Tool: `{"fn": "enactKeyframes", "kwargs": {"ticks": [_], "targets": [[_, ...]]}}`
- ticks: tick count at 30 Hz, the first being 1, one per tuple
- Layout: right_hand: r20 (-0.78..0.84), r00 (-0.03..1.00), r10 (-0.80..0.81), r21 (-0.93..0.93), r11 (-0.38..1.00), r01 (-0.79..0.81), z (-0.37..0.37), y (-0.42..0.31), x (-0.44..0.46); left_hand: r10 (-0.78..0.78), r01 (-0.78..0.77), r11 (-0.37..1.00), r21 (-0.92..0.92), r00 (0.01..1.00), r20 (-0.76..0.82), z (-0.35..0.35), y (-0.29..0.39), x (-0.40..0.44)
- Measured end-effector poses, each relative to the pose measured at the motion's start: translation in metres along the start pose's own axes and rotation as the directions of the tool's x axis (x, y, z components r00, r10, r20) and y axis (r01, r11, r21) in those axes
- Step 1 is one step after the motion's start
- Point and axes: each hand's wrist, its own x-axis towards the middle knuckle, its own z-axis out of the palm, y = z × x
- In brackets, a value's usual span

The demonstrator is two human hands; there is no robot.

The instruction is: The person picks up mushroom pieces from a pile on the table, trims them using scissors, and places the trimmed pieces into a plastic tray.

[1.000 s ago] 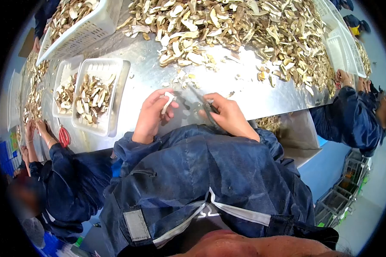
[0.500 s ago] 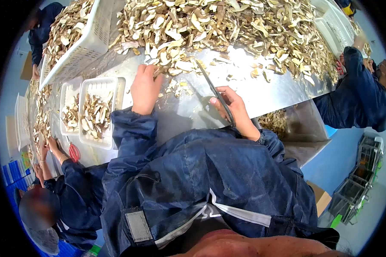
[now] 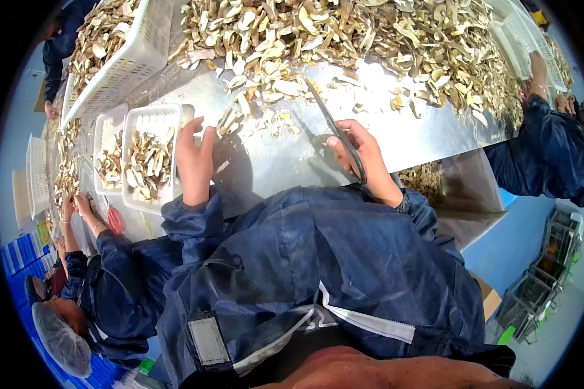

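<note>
My left hand (image 3: 194, 162) hovers beside the right rim of a white tray (image 3: 153, 110) that has dried mushroom slices (image 3: 149, 162) in it. Thumb and fingers are apart, with nothing seen between them. Several loose slices (image 3: 230, 122) lie on the metal table just right of that hand. My right hand (image 3: 363, 159) grips a long, narrow dark tool (image 3: 328, 117) between thumb and fingers. Its kind is unclear; the thin end points up and left toward small mushroom bits (image 3: 276, 122) and the near edge of a large mushroom pile (image 3: 344, 39).
A second white tray (image 3: 99, 152) stands left of the first, and a big perforated crate (image 3: 133, 71) of slices behind both. Co-workers in dark jackets (image 3: 120, 292) work at left and right. Red-handled scissors (image 3: 115, 220) lie near the left one. An open box (image 3: 464, 194) sits below the table edge.
My left hand has moved left and toward me, from the pile's edge to the tray, and its fingers have spread. Loose slices now lie where it was. My right hand still holds the dark tool.
</note>
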Motion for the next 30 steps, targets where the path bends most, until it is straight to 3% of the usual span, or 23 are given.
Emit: {"fn": "enactKeyframes", "kwargs": {"ticks": [3,6,10,15,21,23,24,27,30], "targets": [[-0.001,1.0,0.016,-0.005,1.0,-0.016,0.002,-0.003,-0.001,0.03,-0.036,0.995,0.09,0.997,0.069,-0.002,-0.002,-0.002],[-0.009,1.0,-0.005,-0.026,1.0,0.004,0.002,0.001,0.002,0.194,-0.183,0.957,0.225,0.981,-0.028,0.009,0.012,-0.004],[-0.012,1.0,0.005,-0.013,1.0,-0.005,0.001,0.0,0.001,0.216,-0.196,0.958,0.207,0.973,-0.077,0.003,-0.001,0.013],[-0.025,1.0,0.018,-0.003,1.0,-0.018,0.003,0.0,0.001,0.157,-0.186,0.928,0.324,0.981,0.113,-0.004,-0.001,0.021],[-0.019,1.0,0.008,-0.016,1.0,-0.009,0.0,0.006,0.002,0.202,-0.23,0.918,0.324,0.972,0.118,0.002,-0.016,0.023],[-0.024,1.0,0.003,-0.014,1.0,-0.004,0.0,0.005,0.003,-0.14,0.125,0.988,0.086,0.971,0.195,-0.005,-0.001,0.021],[-0.025,1.0,0.003,-0.012,1.0,-0.003,0.001,0.006,0.002,-0.298,0.313,0.949,-0.02,0.918,0.261,-0.009,0.004,0.019],[-0.019,1.0,0.01,-0.028,1.0,-0.01,0.001,0.007,0.004,-0.325,0.501,0.683,-0.531,0.86,0.394,-0.009,0.001,0.012],[-0.003,0.999,0.041,-0.027,0.999,-0.041,0.002,-0.001,0.001,-0.27,0.603,0.405,-0.687,0.797,0.54,-0.01,0.014,0.001]]}}
